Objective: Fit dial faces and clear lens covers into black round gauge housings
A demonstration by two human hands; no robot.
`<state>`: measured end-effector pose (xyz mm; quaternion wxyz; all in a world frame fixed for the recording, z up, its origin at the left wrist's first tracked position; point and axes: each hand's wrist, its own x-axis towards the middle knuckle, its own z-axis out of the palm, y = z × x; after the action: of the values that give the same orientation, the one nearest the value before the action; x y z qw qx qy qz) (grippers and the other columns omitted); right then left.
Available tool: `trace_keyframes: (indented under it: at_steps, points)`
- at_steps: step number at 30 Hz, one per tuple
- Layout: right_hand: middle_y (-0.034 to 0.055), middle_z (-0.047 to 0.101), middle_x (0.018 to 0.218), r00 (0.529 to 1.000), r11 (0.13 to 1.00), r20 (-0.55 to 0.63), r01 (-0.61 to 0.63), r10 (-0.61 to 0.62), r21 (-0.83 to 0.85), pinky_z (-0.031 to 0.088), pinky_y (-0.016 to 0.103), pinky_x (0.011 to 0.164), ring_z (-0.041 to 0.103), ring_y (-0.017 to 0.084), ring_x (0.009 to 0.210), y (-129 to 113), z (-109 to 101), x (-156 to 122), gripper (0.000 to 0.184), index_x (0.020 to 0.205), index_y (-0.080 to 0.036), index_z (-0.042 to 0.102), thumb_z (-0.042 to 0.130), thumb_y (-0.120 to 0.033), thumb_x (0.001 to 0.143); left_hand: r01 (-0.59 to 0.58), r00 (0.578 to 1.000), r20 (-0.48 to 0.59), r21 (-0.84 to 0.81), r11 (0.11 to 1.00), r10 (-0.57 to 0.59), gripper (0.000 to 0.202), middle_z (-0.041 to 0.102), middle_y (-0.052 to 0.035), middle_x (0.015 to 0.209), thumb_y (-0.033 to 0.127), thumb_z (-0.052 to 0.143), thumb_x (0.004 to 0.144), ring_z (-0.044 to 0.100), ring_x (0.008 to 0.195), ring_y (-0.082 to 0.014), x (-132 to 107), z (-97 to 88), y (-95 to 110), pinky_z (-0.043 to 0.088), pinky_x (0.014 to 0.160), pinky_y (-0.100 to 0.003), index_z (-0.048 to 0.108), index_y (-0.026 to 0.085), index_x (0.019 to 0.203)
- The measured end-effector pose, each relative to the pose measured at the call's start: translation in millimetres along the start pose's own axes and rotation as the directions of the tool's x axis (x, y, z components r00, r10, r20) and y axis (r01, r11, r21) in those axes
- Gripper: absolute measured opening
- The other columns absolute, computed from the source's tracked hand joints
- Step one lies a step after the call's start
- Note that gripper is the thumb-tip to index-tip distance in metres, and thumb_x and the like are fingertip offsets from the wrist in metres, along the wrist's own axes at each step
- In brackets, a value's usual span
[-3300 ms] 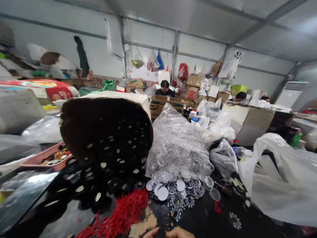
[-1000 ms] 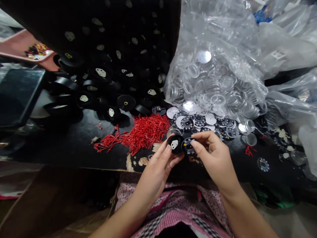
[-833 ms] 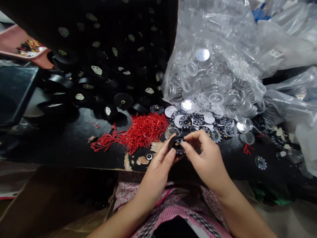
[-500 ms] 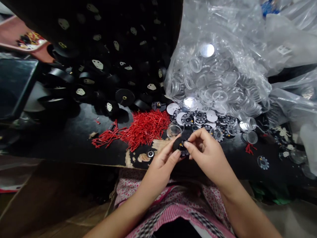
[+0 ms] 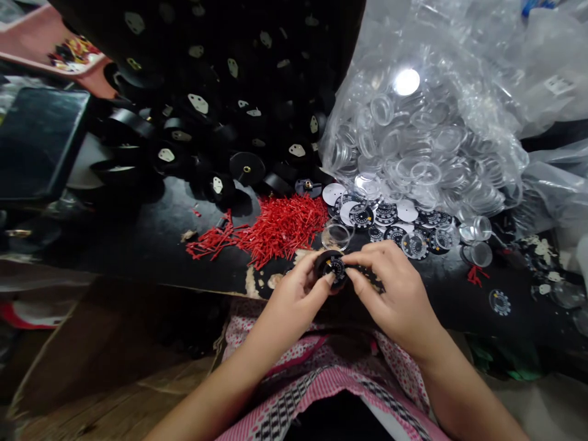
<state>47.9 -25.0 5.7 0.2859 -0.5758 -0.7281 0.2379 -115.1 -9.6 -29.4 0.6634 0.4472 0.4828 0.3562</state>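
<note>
- A black table [image 5: 156,254] stretches across in front of a seated person, its black surface worn to bare patches near the front edge.
- At the back, towards the person's left, a dark container [image 5: 342,40] lies with its mouth towards the table; round black housings [image 5: 247,169] spill out of it, many bearing pale metal plates.
- Beside it on the right slumps a clear plastic bag [image 5: 448,37], heaped inside with transparent rings [image 5: 425,173].
- Pink patterned clothing [image 5: 316,389] covers the person's lap below the table edge.
- At far left are a flat dark panel [image 5: 39,144] and a pink tray [image 5: 27,27] holding tiny coloured pieces.
- A pile of thin red slivers [image 5: 287,226] sits left of centre, just beyond the hands.
- The left hand [image 5: 298,297] is clamped around a black case [image 5: 322,263], its thumb pressing on the front.
- The right hand [image 5: 397,285] has thumb and forefinger close together at the case's right edge, touching it; I cannot tell whether they grip.
- Near the bag's mouth, white discs [image 5: 407,210] and printed black discs [image 5: 361,215] overlap.
- The case is held near the table's front edge, a printed dial [image 5: 337,264] in its face.
- A loose clear ring [image 5: 337,236] lies just beyond the case.
- Well off to the right, a single dark disc [image 5: 500,302] lies alone.
</note>
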Motion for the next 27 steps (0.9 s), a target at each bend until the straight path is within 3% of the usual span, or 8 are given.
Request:
trace_keyframes:
  at_steps: [3, 5, 8, 11, 14, 20, 23, 27]
  points:
    - [0.0064, 0.066, 0.088, 0.987, 0.972, 0.116, 0.132, -0.111, -0.194, 0.037, 0.039, 0.077, 0.055, 0.022, 0.082, -5, -3, 1, 0.014, 0.095, -0.017, 0.066, 0.052, -0.016, 0.094, -0.006, 0.999, 0.049, 0.011, 1.000, 0.006, 0.031, 0.072, -0.0055, 0.114, 0.019, 0.067, 0.081, 0.065, 0.110, -0.0271, -5, -5.5, 0, 0.048, 0.099, -0.037, 0.071, 0.024, 0.112]
    - [0.0051, 0.067, 0.087, 0.961, 0.966, 0.221, 0.201, -0.163, -0.164, 0.034, 0.037, 0.074, 0.054, 0.021, 0.079, -8, -6, 4, 0.012, 0.090, -0.018, 0.065, 0.053, -0.015, 0.092, 0.058, 0.997, 0.052, -0.020, 0.998, -0.057, 0.029, 0.073, -0.0059, 0.112, 0.022, 0.068, 0.082, 0.067, 0.105, -0.0275, -11, -12.5, -2, 0.051, 0.094, -0.037, 0.071, 0.024, 0.111]
    - [0.0036, 0.068, 0.089, 0.968, 0.983, 0.208, 0.159, -0.138, -0.089, 0.034, 0.034, 0.076, 0.056, 0.019, 0.081, -10, -3, 15, 0.010, 0.091, -0.018, 0.064, 0.054, -0.014, 0.091, 0.121, 0.985, -0.096, -0.217, 0.969, -0.144, 0.025, 0.074, -0.0053, 0.106, 0.030, 0.068, 0.085, 0.070, 0.096, -0.0257, -21, -25.6, -6, 0.055, 0.088, -0.037, 0.070, 0.024, 0.109]
    - [0.0047, 0.070, 0.088, 0.985, 0.966, 0.162, 0.100, -0.062, -0.240, 0.032, 0.036, 0.078, 0.059, 0.021, 0.084, -11, 16, 31, 0.012, 0.092, -0.018, 0.064, 0.052, -0.017, 0.094, -0.029, 0.950, -0.292, -0.423, 0.906, -0.106, 0.021, 0.074, -0.0044, 0.107, 0.031, 0.065, 0.089, 0.069, 0.100, -0.0228, -24, -35.0, -7, 0.054, 0.094, -0.037, 0.067, 0.024, 0.108]
    - [0.0075, 0.070, 0.088, 0.969, 0.902, 0.234, 0.169, -0.078, -0.398, 0.031, 0.038, 0.077, 0.060, 0.025, 0.085, -15, 41, 48, 0.014, 0.091, -0.016, 0.064, 0.051, -0.020, 0.095, -0.148, 0.930, -0.366, -0.480, 0.865, -0.044, 0.017, 0.072, -0.0048, 0.114, 0.028, 0.062, 0.091, 0.065, 0.113, -0.0224, -19, -37.9, -4, 0.050, 0.102, -0.038, 0.066, 0.024, 0.107]
    - [0.0116, 0.069, 0.085, 0.965, 0.830, 0.253, 0.199, -0.072, -0.521, 0.031, 0.041, 0.077, 0.059, 0.027, 0.081, -20, 55, 58, 0.013, 0.086, -0.014, 0.063, 0.052, -0.016, 0.093, -0.151, 0.940, -0.337, -0.542, 0.827, -0.050, 0.018, 0.072, -0.0070, 0.117, 0.027, 0.061, 0.091, 0.061, 0.121, -0.0244, -13, -39.2, 0, 0.046, 0.107, -0.040, 0.067, 0.021, 0.106]
    - [0.0059, 0.068, 0.081, 0.974, 0.934, 0.224, 0.112, -0.035, -0.340, 0.032, 0.037, 0.076, 0.059, 0.021, 0.078, -16, 45, 49, 0.013, 0.082, -0.016, 0.062, 0.055, -0.021, 0.092, -0.078, 0.950, -0.287, -0.597, 0.799, -0.122, 0.020, 0.072, -0.0077, 0.117, 0.030, 0.061, 0.091, 0.065, 0.116, -0.0255, -17, -38.5, 1, 0.050, 0.103, -0.043, 0.066, 0.022, 0.109]
    - [0.0005, 0.066, 0.080, 0.995, 0.999, 0.099, 0.008, -0.003, -0.048, 0.035, 0.033, 0.078, 0.057, 0.016, 0.075, -13, 31, 31, 0.007, 0.084, -0.019, 0.061, 0.058, -0.019, 0.090, 0.171, 0.965, -0.017, -0.717, 0.676, -0.263, 0.020, 0.072, -0.0085, 0.118, 0.029, 0.059, 0.092, 0.070, 0.105, -0.0270, -17, -29.9, 4, 0.053, 0.097, -0.048, 0.065, 0.022, 0.110]
